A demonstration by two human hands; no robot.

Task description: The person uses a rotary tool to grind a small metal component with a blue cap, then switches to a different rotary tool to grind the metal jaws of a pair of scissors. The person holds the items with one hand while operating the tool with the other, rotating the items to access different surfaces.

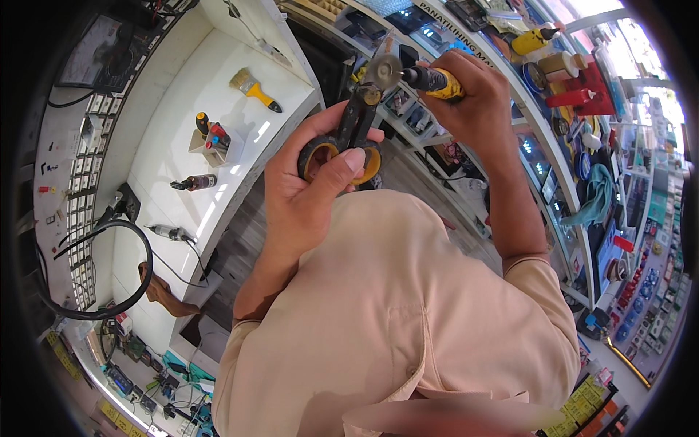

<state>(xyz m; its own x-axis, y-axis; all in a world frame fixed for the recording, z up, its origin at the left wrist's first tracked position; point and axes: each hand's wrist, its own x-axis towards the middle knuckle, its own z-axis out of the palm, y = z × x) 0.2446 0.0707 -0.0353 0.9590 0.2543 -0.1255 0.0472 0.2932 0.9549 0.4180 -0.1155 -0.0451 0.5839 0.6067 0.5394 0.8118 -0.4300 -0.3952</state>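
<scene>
My left hand point(304, 193) is closed around the handles of a pair of scissors point(355, 120), black outside with yellow inside the finger loops. The blades point up and away from me, partly hidden by a round, see-through disc point(384, 73). That disc sits at the tip of a yellow and black handheld rotary tool point(443, 84), gripped in my right hand point(477, 105). Disc and blades overlap in view; whether they touch, I cannot tell. Both hands are held up in front of my chest, above the gap between a white workbench and a glass display counter.
On the white workbench point(240, 131) at left lie a yellow-handled brush point(255, 89), a small holder point(222, 149) with tools, a dark bottle point(195, 182) and a corded grey tool point(171, 232). The glass counter at right carries a yellow bottle point(530, 41) and a teal cloth point(595, 195).
</scene>
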